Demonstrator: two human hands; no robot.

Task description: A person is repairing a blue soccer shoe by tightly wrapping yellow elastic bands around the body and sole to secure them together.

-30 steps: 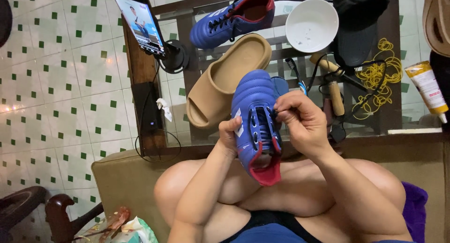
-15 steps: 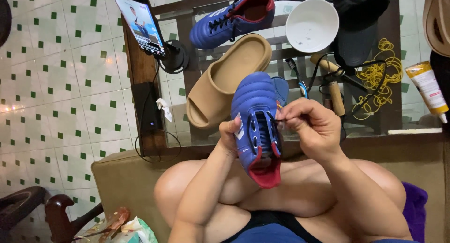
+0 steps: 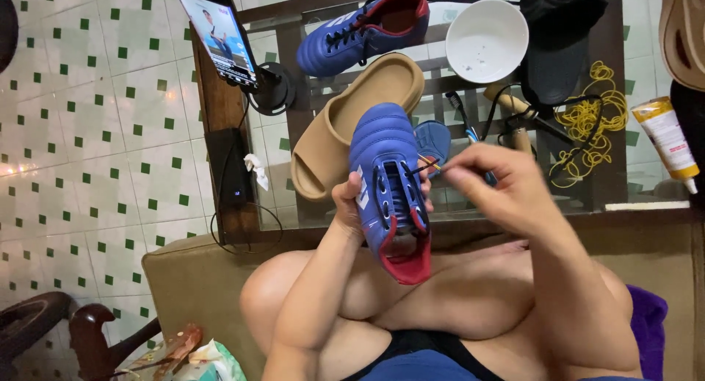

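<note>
A blue sports shoe [image 3: 385,182] with a red lining is held above my lap, toe pointing away. My left hand [image 3: 349,208] grips it from the left side and underneath. My right hand [image 3: 492,182] pinches the end of a black lace [image 3: 424,165] that runs out of an eyelet on the shoe's right side. The matching blue shoe [image 3: 360,32] lies on the glass table [image 3: 646,197] beyond.
On the table lie a tan slide sandal [image 3: 345,124], a white bowl [image 3: 487,41], a black shoe [image 3: 562,36], yellow rubber bands [image 3: 587,124], a glue tube [image 3: 667,142] and tools. A phone [image 3: 219,32] stands on a holder at the left. Tiled floor lies to the left.
My right hand has moved rightward away from the shoe, drawing the lace end out through the eyelet. The shoe and left hand stay put.
</note>
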